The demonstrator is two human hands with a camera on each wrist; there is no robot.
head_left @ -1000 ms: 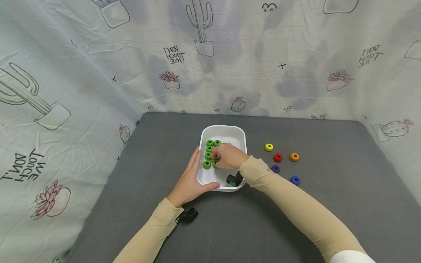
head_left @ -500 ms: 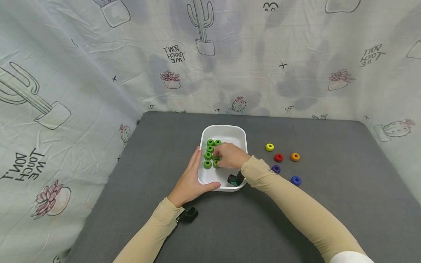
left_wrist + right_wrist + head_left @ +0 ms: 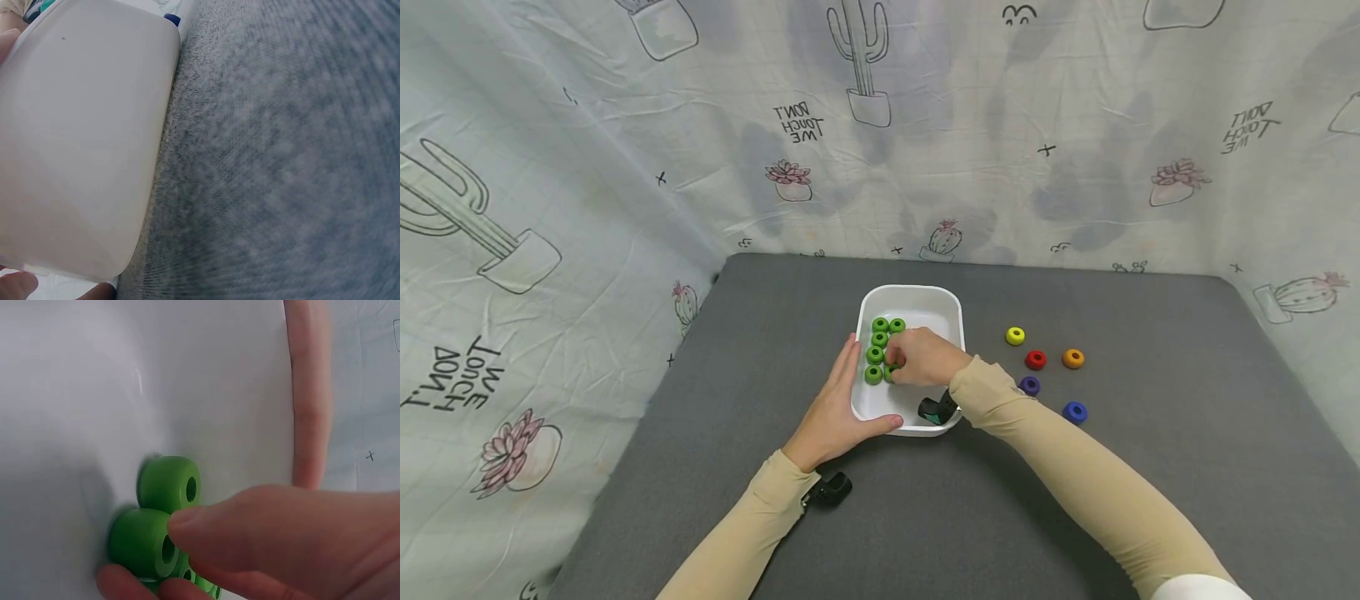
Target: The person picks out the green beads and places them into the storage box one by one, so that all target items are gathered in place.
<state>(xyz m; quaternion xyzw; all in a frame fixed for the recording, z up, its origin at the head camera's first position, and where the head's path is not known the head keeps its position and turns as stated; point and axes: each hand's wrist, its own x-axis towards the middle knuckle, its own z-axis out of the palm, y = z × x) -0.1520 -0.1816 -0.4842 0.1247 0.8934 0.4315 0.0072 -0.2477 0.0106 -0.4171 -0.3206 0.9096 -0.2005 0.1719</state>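
Observation:
A white tray (image 3: 934, 310) holds several green beads (image 3: 875, 356) with large holes, grouped on its left side. My left hand (image 3: 835, 412) lies around the tray's near left corner, its straight fingers along the left wall and its thumb at the front rim. My right hand (image 3: 925, 357) reaches into the tray from the right. In the right wrist view its thumb (image 3: 200, 528) presses one green bead (image 3: 139, 545), with fingertips on the bead's other side. Another green bead (image 3: 165, 484) sits right against it. Part of the group is hidden behind the right hand.
On the grey table (image 3: 760, 333), right of the tray, lie a yellow bead (image 3: 1015, 336), a red bead (image 3: 1036, 360), an orange bead (image 3: 1072, 358), a purple bead (image 3: 1029, 386) and a blue bead (image 3: 1075, 412). A printed curtain (image 3: 962, 150) hangs behind and at the left.
The right hand's fingers shift slightly inside the tray, and the green bead beside them moves a little left since half a second ago. The left hand and tray stay in place.

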